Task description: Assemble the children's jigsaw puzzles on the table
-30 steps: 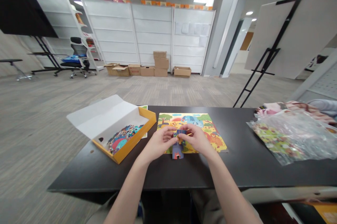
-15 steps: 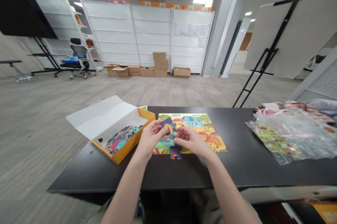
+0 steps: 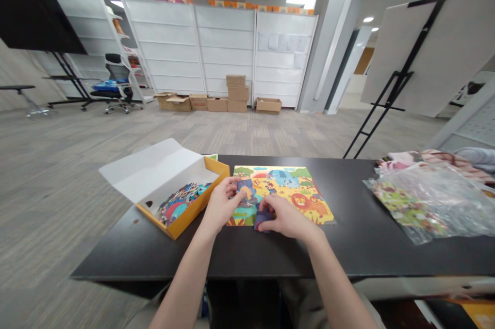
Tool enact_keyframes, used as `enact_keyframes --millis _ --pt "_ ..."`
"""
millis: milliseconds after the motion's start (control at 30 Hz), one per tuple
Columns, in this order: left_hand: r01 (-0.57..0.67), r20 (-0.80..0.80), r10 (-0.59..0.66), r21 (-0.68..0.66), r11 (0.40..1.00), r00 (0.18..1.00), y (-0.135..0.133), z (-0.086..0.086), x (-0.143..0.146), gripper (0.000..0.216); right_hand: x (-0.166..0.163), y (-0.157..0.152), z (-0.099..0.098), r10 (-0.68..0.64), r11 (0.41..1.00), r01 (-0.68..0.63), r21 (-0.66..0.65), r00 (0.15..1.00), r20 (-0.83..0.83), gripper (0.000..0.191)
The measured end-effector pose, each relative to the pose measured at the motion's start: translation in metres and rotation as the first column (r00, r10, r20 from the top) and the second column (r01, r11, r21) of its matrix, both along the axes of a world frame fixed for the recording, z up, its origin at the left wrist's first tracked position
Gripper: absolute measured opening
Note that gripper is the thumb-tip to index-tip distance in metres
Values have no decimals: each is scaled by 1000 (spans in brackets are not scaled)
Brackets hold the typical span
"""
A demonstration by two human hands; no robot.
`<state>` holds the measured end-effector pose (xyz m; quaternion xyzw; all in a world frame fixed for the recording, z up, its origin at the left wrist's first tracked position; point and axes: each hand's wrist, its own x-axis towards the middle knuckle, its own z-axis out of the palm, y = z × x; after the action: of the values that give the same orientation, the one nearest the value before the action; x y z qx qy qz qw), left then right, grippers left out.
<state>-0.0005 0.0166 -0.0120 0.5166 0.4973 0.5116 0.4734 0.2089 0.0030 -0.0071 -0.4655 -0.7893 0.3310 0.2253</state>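
A blue puzzle piece (image 3: 249,184) is pinched by the left hand (image 3: 223,204) above the picture sheet (image 3: 290,192); a purple piece (image 3: 260,220) (near-edge side) is pinched by the right hand (image 3: 286,215). Either might be bent if forced.

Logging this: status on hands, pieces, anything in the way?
Left hand holding blue puzzle piece over picture sheet. Right hand gripping purple puzzle piece at sheet's near edge. Open yellow box left of hands, not between them.

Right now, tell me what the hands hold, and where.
The left hand holds a blue puzzle piece by its left side; the right hand touches a purple piece on its right, grip unclear.
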Motion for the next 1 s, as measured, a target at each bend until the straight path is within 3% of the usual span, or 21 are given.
enact_keyframes --millis 133,267,433,567,667,800,900,1000 --pt "106 -117 -106 -14 994 987 -2 -3 1 42 7 9 -3 -22 997 5 -78 974 -225 5" --pt "247 -105 -249 -34 968 963 -6 0 3 39 9 17 -6 -135 989 96 -108 887 -442 18" --pt "385 -30 -388 -66 920 921 -12 7 8 42 0 21 -9 -193 981 171 -91 844 -500 24" --pt "301 -72 -301 -5 953 951 -7 3 6 43 -2 20 -8 -181 976 216 39 895 -408 17" --pt "153 -169 -140 67 986 976 1 -4 -1 45 3 16 -8 -191 956 220 192 969 -159 21" --pt "30 -269 15 161 987 963 6 -10 -10 51 8 12 -9 -141 975 112 193 979 146 38" --pt "54 -285 -9 151 987 959 5 -12 -10 45 6 10 -9 -120 982 92 167 979 168 32" --pt "86 -300 -51 105 991 953 5 -16 -8 39 7 12 -12 -170 977 153 150 980 108 35"
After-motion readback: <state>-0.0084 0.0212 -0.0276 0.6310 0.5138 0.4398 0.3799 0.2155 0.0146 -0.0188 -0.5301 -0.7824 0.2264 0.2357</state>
